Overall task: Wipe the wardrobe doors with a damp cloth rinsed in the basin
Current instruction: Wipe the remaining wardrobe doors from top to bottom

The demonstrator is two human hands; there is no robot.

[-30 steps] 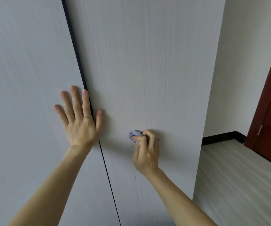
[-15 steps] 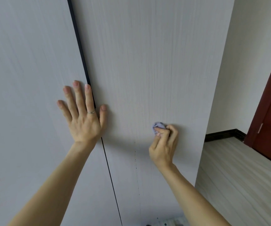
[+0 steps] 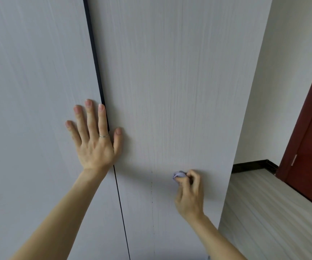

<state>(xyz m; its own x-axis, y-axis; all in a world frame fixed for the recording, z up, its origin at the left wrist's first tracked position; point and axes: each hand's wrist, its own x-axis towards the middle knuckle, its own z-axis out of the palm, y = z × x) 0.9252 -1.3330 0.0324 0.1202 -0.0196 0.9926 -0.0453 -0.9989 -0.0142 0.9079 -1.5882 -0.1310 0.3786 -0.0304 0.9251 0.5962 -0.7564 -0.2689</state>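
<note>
Right now your right hand point(image 3: 189, 194) pinches a small balled lilac cloth point(image 3: 178, 174) against the right wardrobe door point(image 3: 170, 91), while your left hand point(image 3: 95, 139) lies flat, fingers spread, across the dark seam point(image 3: 95, 59). So small a wad may skip patches or slip out, and leaning could push the doors.

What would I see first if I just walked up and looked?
Two bare hands on pale wardrobe doors. The left hand lies flat across the dark gap between them. Lower right, the right hand pinches a small purple cloth against the right door.
</note>
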